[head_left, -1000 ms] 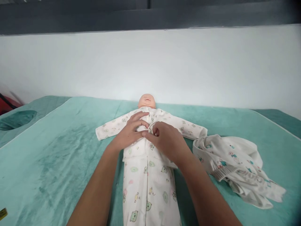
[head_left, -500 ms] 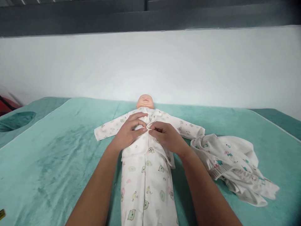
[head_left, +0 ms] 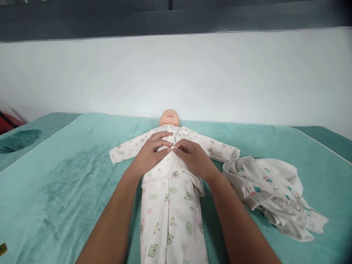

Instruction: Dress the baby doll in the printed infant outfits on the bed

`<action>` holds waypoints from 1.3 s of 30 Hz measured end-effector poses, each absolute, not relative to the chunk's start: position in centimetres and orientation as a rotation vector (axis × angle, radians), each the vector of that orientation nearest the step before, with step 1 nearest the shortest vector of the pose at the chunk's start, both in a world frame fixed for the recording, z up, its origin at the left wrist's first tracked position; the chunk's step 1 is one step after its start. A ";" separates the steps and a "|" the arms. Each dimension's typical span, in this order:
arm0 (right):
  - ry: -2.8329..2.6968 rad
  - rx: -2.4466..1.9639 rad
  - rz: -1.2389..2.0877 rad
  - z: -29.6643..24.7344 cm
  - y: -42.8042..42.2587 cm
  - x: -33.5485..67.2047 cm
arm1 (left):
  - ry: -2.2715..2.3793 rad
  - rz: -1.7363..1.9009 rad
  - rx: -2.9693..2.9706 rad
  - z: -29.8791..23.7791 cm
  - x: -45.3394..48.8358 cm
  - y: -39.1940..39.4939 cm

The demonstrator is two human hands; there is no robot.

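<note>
A baby doll lies on its back, its head toward the wall. It wears a white long-sleeved shirt and white trousers, both printed with small green bears. My left hand rests on the chest, thumb and forefinger pinching the shirt's front edge. Opposite it, my right hand pinches the same front opening, the fingertips of both hands nearly meeting. A button shows above the fingers. Whatever lies right between the fingertips is mostly hidden.
A crumpled white printed garment lies on the right, touching the doll's sleeve end. Everything rests on a teal plush cover. Behind it stands a white wall. A red object shows at the far left edge.
My right fingertips have shifted slightly up and pressed flatter at the shirt front. My left hand has barely moved, and the doll stays in place.
</note>
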State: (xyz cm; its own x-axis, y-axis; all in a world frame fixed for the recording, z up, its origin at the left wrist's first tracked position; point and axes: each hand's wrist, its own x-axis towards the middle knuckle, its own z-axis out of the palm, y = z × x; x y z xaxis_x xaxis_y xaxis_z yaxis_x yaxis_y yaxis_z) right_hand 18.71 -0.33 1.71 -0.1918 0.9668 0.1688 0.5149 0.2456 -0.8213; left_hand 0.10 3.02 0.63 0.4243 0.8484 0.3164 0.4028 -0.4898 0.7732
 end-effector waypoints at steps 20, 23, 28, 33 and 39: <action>-1.511 -1.279 0.957 0.1 0.5 18.7 | 0.971 0.891 2.034 0.7 -0.5 3.5; -1.525 -1.272 0.878 0.0 0.6 18.6 | 0.966 0.914 1.989 0.7 -0.5 3.4; -1.563 -1.324 0.809 -0.1 0.7 18.5 | 1.002 0.949 1.942 0.7 -0.4 3.2; -1.595 -1.401 0.716 0.0 0.6 18.1 | 1.002 0.896 2.008 1.0 -0.4 2.9; -1.594 -1.409 0.665 -0.1 0.4 17.6 | 1.047 0.913 2.016 1.0 -0.2 2.7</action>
